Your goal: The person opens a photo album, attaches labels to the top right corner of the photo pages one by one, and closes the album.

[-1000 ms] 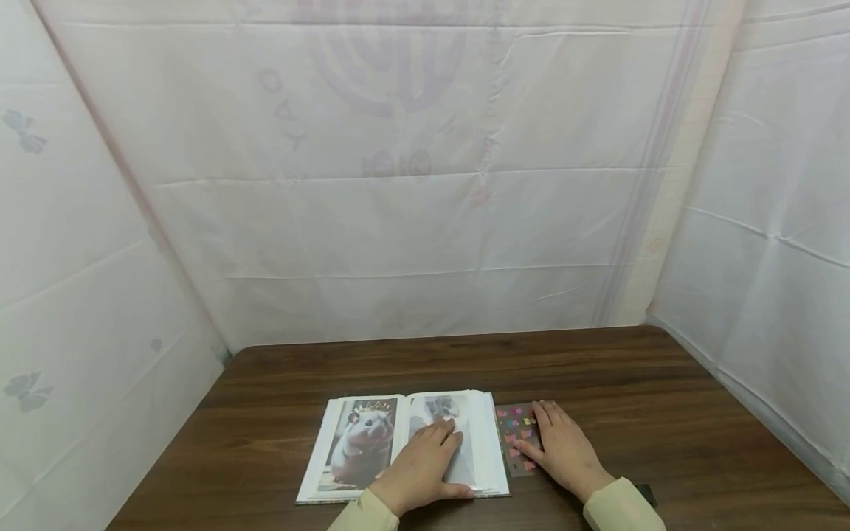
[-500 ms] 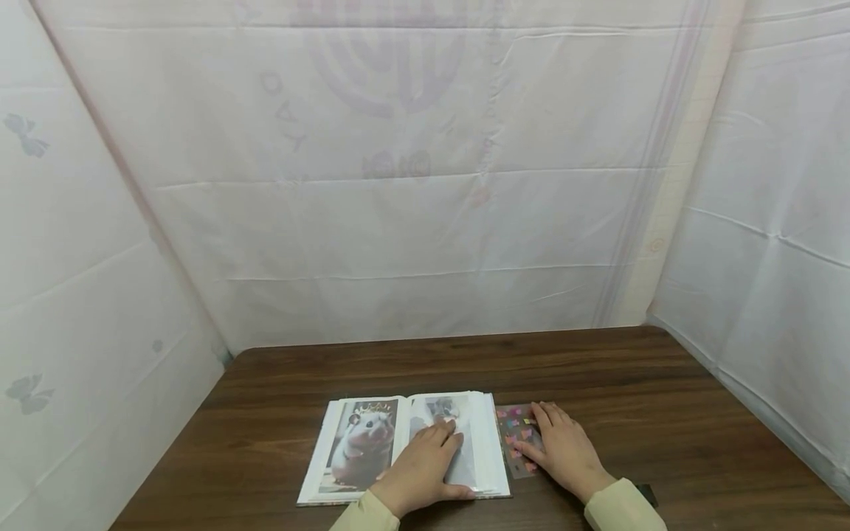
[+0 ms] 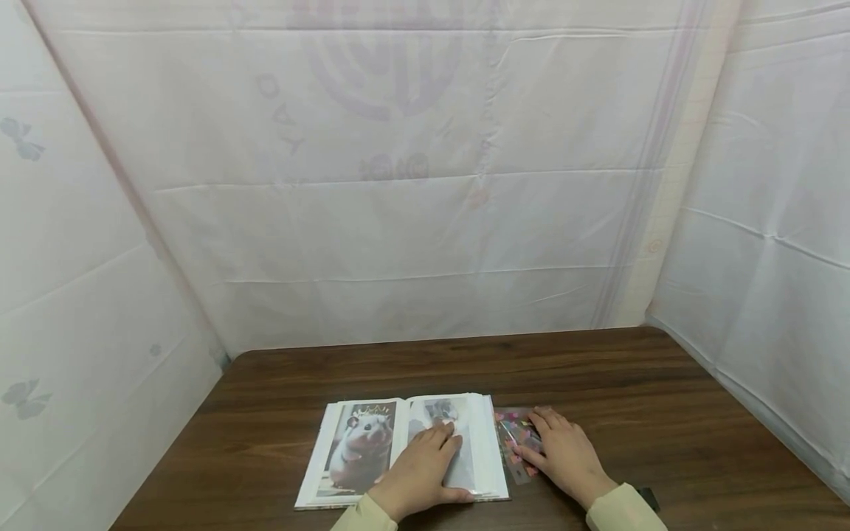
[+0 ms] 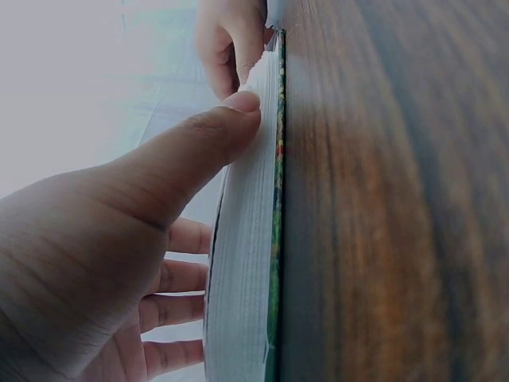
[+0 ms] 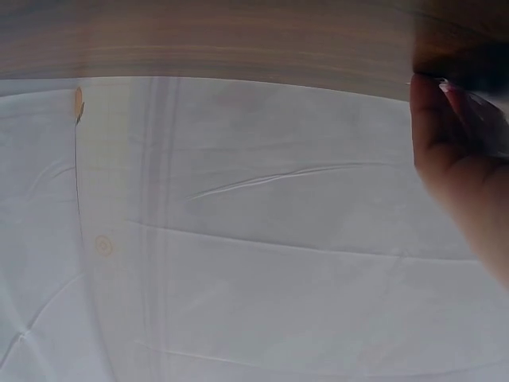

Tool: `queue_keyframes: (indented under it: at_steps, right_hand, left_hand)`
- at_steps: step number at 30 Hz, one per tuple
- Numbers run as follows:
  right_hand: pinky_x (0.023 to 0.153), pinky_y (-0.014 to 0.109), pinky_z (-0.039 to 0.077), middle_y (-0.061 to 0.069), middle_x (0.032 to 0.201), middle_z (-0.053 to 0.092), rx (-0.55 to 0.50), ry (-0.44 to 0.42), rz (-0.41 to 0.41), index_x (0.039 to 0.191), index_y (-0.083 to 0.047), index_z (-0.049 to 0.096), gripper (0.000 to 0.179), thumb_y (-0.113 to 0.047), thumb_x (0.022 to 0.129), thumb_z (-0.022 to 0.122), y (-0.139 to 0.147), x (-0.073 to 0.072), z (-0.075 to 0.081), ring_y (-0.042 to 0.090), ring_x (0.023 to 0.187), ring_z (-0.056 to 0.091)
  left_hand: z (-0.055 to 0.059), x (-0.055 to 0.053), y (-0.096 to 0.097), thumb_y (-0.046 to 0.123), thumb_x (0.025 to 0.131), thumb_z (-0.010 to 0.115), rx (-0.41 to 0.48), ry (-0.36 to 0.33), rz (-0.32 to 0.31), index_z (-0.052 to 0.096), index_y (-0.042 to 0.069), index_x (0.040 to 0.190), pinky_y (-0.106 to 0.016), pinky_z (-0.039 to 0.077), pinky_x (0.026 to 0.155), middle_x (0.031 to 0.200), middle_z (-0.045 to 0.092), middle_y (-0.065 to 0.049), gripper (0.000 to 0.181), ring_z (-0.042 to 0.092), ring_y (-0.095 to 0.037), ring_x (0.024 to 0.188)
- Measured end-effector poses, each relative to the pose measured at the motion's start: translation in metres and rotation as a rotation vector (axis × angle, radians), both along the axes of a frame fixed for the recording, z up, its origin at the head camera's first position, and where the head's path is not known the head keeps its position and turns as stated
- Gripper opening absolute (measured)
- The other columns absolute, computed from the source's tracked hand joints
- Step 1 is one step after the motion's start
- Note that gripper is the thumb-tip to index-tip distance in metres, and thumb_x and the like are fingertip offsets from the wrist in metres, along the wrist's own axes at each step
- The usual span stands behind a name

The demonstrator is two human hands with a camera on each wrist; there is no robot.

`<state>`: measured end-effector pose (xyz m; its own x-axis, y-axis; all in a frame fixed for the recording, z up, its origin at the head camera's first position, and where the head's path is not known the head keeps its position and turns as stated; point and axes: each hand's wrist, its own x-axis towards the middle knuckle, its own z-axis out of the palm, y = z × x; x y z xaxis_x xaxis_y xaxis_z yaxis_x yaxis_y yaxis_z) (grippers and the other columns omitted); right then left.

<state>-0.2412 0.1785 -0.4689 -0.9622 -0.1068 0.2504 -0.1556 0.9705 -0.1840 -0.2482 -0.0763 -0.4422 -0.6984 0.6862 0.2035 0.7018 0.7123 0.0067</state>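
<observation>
Pale printed cloth (image 3: 398, 243) walled in the dark wooden table (image 3: 265, 413) behind and at both sides, and a small black object (image 3: 648, 499) showed partly past the right sleeve (image 3: 624, 507). The book (image 3: 489, 450) lay open near the table's front edge, its left page bearing a picture of a crowned, hamster-like animal (image 3: 361, 450); the left hand (image 3: 421, 472) rested ungripping across the right page, covering much of its greyish picture (image 3: 465, 470). Just beside, the right hand (image 3: 567, 453) pinched a bowed clear sheet (image 3: 508, 435) dotted with colourful shapes, partly hiding it.
</observation>
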Motion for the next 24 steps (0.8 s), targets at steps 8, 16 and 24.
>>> queue_keyframes:
  at_steps: [8,16,24]
  right_hand:
    - [0.089,0.051,0.043,0.009,0.123,0.057,0.032,0.031,0.014,0.121,-0.010,0.055,0.065,-0.058,0.077,0.055,0.001,0.004,0.001,0.029,0.114,0.053]
    - [0.086,0.044,0.048,0.005,0.114,0.062,0.084,0.099,0.035,0.116,-0.013,0.058,0.058,-0.056,0.077,0.056,-0.003,0.003,0.000,0.025,0.105,0.059]
    - [0.082,0.040,0.051,0.003,0.112,0.064,0.089,0.161,0.051,0.113,-0.015,0.061,0.052,-0.053,0.077,0.059,-0.005,0.007,0.002,0.023,0.101,0.061]
  left_hand:
    - [0.003,0.000,0.000,0.070,0.073,0.049,-0.001,-0.019,-0.007,0.051,0.009,0.124,-0.039,0.040,0.099,0.132,0.048,-0.012,0.079,0.046,-0.026,0.122]
    - [0.014,0.000,0.005,0.058,0.082,0.049,0.082,-0.020,-0.009,0.053,0.013,0.122,-0.038,0.043,0.096,0.126,0.053,-0.007,0.060,0.050,-0.023,0.116]
    - [0.022,-0.009,0.035,0.033,0.083,0.062,0.230,0.161,0.041,0.062,0.018,0.101,-0.025,0.050,0.078,0.097,0.065,0.006,0.024,0.061,-0.011,0.090]
